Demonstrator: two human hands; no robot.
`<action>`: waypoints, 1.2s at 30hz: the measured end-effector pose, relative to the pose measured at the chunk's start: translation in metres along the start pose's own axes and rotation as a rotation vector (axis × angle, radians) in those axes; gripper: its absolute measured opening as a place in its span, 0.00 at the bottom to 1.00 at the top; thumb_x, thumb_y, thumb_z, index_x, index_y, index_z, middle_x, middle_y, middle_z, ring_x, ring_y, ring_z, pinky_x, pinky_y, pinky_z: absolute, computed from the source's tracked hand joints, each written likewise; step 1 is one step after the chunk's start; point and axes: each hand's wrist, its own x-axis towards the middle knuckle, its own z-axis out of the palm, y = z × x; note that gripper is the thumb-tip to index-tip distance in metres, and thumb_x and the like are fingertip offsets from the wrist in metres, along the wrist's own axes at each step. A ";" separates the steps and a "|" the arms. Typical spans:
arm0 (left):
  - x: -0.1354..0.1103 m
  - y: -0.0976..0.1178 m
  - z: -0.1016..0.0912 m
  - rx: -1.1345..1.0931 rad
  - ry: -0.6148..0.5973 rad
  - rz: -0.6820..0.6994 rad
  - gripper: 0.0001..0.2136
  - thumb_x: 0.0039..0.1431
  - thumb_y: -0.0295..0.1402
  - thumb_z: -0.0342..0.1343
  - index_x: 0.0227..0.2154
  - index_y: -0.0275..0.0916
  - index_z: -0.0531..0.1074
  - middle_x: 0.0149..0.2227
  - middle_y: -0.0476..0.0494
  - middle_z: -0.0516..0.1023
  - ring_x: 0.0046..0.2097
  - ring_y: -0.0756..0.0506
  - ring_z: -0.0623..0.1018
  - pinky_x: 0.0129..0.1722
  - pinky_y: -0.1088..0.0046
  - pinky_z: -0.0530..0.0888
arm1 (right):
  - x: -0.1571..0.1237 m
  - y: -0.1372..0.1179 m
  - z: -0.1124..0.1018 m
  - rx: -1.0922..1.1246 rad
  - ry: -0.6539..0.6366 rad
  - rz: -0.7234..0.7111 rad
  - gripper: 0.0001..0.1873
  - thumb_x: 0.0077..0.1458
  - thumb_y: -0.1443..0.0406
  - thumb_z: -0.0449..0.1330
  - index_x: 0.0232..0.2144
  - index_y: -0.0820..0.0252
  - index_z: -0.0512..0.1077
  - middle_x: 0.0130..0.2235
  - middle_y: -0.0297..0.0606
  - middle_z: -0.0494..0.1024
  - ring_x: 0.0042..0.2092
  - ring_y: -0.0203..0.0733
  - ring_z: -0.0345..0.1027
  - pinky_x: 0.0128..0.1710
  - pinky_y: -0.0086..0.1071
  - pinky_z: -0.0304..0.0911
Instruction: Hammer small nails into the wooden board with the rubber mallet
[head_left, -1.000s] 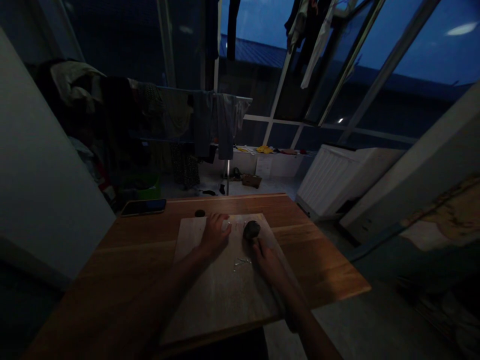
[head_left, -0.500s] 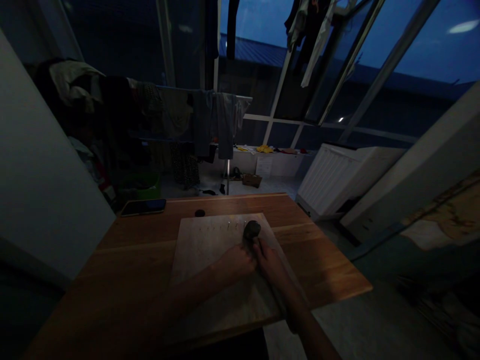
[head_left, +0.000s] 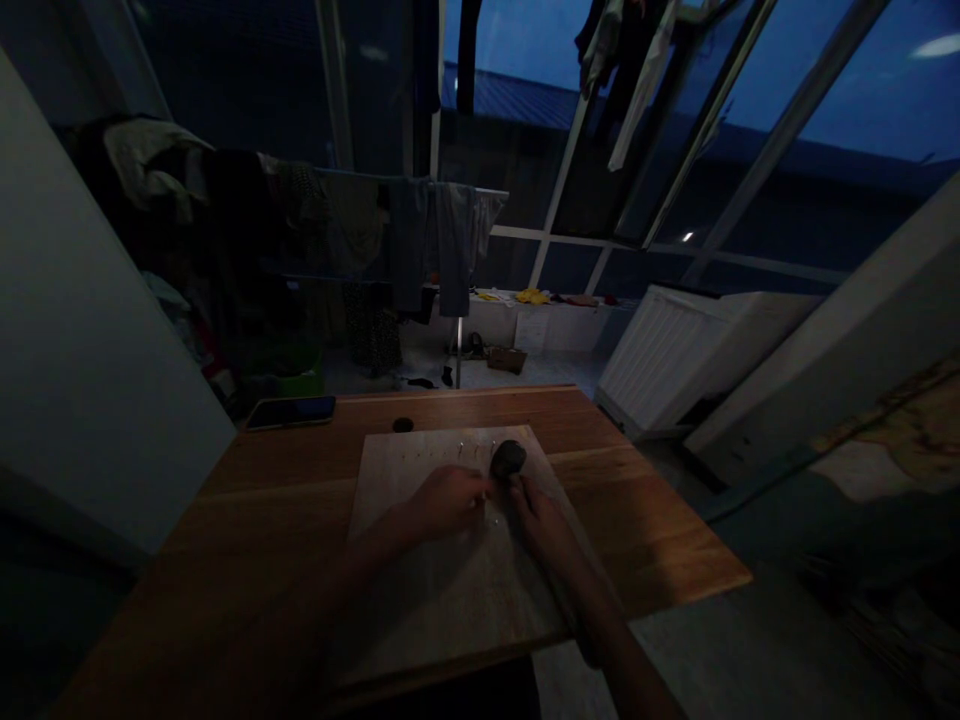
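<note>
My right hand (head_left: pixel 546 520) is wrapped round the handle of a mallet with a dark, rounded head (head_left: pixel 509 458). That head is low over the upper right part of a pale wooden board (head_left: pixel 420 590). Left of the mallet, my left hand (head_left: pixel 448 499) hovers above the board with its fingertips pinched together. A tiny bright spot shows at those fingertips, too small to name. Several nails (head_left: pixel 460 450) stand in a row along the board's far side. One small shiny bit (head_left: pixel 496 521) lies on the board between my hands.
The board rests on a wooden table (head_left: pixel 645 500). A phone (head_left: pixel 291 412) lies at its far left corner, with a dark round spot (head_left: pixel 403 425) near the board. Beyond are a drying rack with clothes (head_left: pixel 409 240) and a white ribbed cabinet-like object (head_left: pixel 667 350). The light is dim.
My left hand has moved left and slightly away from me, apart from the right hand, uncovering a small shiny bit on the board. The right hand still grips the mallet in nearly the same place.
</note>
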 end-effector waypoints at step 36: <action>0.009 -0.080 0.034 -0.521 0.600 -0.573 0.12 0.53 0.26 0.62 0.42 0.39 0.80 0.32 0.48 0.85 0.34 0.46 0.82 0.37 0.73 0.74 | 0.003 0.001 -0.002 0.028 -0.002 -0.046 0.34 0.67 0.46 0.44 0.56 0.63 0.74 0.47 0.51 0.84 0.52 0.57 0.78 0.52 0.42 0.68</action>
